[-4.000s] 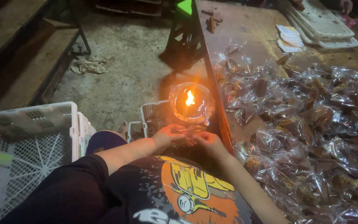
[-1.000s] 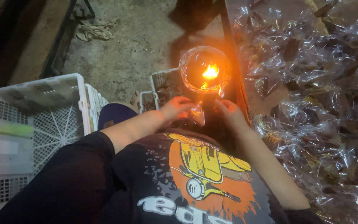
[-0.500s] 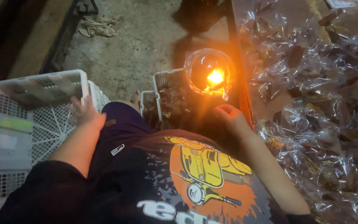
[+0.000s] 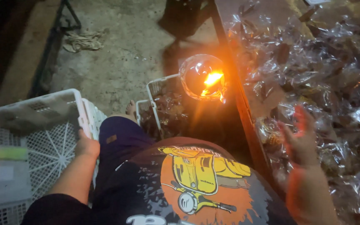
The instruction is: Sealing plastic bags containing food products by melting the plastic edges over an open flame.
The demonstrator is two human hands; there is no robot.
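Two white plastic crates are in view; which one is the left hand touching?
The left hand rests on the rim of the large white crate at the person's left side. The smaller crate, ahead near the flame, holds wrapped packets and is untouched.

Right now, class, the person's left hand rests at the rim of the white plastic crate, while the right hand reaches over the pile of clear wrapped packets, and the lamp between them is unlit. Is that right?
Not quite. The head view shows the lamp lit, with an orange flame burning inside it. The rest holds: the left hand rests at the rim of the white plastic crate, and the right hand reaches over the clear wrapped packets.
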